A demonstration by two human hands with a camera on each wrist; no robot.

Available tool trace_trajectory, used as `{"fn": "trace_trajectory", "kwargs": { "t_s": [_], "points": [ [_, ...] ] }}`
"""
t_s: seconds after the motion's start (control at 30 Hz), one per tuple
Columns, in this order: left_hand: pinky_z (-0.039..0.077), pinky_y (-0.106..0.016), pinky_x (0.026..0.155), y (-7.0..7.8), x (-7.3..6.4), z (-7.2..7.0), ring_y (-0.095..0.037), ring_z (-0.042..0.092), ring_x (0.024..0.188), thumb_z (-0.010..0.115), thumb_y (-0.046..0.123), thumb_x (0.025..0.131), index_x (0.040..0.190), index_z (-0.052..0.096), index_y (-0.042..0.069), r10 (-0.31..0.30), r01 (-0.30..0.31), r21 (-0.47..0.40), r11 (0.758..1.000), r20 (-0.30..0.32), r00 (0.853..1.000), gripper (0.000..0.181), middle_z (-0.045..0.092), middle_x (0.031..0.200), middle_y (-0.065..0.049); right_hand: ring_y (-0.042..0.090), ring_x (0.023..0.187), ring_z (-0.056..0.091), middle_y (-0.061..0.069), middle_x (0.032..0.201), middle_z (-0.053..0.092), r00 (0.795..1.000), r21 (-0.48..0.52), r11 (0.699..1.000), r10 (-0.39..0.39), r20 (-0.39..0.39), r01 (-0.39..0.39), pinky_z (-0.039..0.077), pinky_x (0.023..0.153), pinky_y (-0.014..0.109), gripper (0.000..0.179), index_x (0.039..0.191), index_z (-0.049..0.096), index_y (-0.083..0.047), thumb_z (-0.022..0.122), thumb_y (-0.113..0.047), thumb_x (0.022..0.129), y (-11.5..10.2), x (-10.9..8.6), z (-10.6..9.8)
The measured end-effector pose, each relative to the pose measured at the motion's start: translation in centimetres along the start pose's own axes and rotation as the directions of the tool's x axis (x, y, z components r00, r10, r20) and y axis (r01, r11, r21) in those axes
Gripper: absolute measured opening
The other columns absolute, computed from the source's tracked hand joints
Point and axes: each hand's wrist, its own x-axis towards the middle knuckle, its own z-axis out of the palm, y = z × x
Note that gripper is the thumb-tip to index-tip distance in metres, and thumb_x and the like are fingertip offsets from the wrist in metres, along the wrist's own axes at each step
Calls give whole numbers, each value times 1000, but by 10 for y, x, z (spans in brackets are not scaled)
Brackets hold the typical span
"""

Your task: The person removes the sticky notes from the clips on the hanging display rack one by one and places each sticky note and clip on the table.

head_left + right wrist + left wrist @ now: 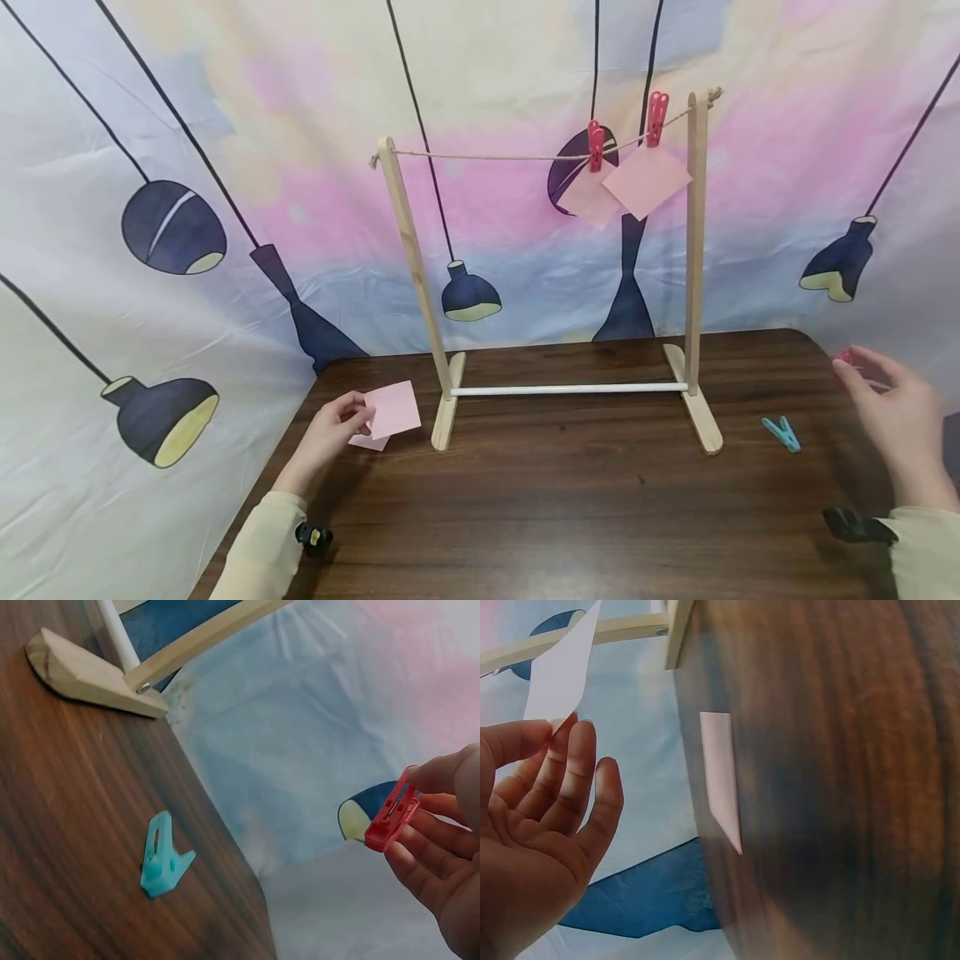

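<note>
Between thumb and fingertips, my left hand pinches a pink sticky note by its edge, lifted over the table's left side. Below it another pink sticky note lies on the wood. My right hand holds a red clothespin in its fingers, raised at the table's right edge. On the table to the left of that hand is a blue-green clothespin. Two pink notes hang on the string near its right end, each under a red clothespin.
A wooden frame with two posts, flat feet and a white crossbar stands at the back of the dark wooden table. Behind it hangs a cloth backdrop printed with lamps.
</note>
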Motion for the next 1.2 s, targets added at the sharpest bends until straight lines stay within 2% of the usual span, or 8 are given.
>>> {"fn": "trace_trajectory", "kwargs": {
  "t_s": [0.1, 0.13, 0.23, 0.33, 0.53, 0.7, 0.97, 1.2],
  "points": [
    [58, -36, 73, -3, -4, 2, -24, 67, 77, 62, 12, 101, 114, 58, -7, -14, 13, 16, 1000, 29, 999, 22, 66, 90, -13, 3, 86, 63, 29, 125, 64, 999, -37, 999, -4, 32, 6, 31, 64, 9, 51, 138, 55, 6, 59, -31, 103, 4, -1, 3],
    [58, -37, 73, -4, -5, 2, -24, 67, 78, 62, 13, 102, 115, 57, -7, -14, 13, 28, 1000, 40, 999, 24, 66, 90, -12, 18, 94, 67, 33, 126, 60, 999, -50, 999, -4, 47, 6, 38, 68, 12, 52, 139, 54, 7, 58, -31, 103, 6, -2, 4],
    [58, -40, 75, -6, -7, 3, -26, 68, 78, 62, 13, 102, 117, 57, -7, -21, 18, 37, 999, 68, 998, 26, 66, 91, -12, 56, 114, 52, 38, 130, 54, 995, -74, 997, 1, 102, 6, 52, 87, 39, 55, 141, 49, 10, 54, -32, 105, 13, -4, 7],
    [58, -41, 74, -10, -6, 4, -26, 67, 77, 62, 14, 101, 116, 58, -6, -30, 25, 49, 998, 88, 996, 25, 67, 90, -12, 59, 116, 49, 41, 131, 51, 989, -92, 996, 1, 147, 13, 40, 92, 67, 58, 141, 46, 13, 51, -33, 106, 22, -5, 9],
    [57, -35, 69, -21, -6, 7, -23, 66, 74, 63, 10, 100, 115, 58, -7, -24, 16, 67, 998, 111, 994, 23, 67, 87, -10, 59, 116, 47, 43, 130, 50, 985, -152, 988, 8, 171, 18, 38, 93, 68, 58, 136, 48, 15, 50, -35, 106, 37, -9, 14],
    [57, -33, 68, -25, -4, 10, -20, 66, 74, 64, 9, 99, 117, 57, -9, -23, 12, 94, 995, 118, 993, 27, 67, 88, -11, 62, 122, 40, 44, 133, 45, 981, -182, 983, 57, 184, -23, 32, 99, 69, 60, 136, 46, 15, 47, -37, 107, 43, -8, 15],
    [51, -30, 63, -29, -2, 15, -19, 63, 71, 73, 7, 91, 122, 56, -9, -94, 75, 139, 987, 133, 987, 39, 68, 92, -9, 63, 121, 39, 44, 131, 45, 973, -238, 970, 91, 213, -39, 23, 105, 70, 55, 131, 46, 17, 47, -32, 107, 53, -8, 18],
    [49, -32, 69, -28, 1, 17, -17, 61, 75, 73, 12, 91, 121, 59, -8, -68, 41, 216, 975, 122, 990, 38, 69, 90, -7, 63, 116, 40, 46, 127, 45, 952, -309, 951, 112, 283, -20, 28, 101, 71, 54, 125, 48, 19, 53, -30, 105, 65, -7, 20]
  ]
}}
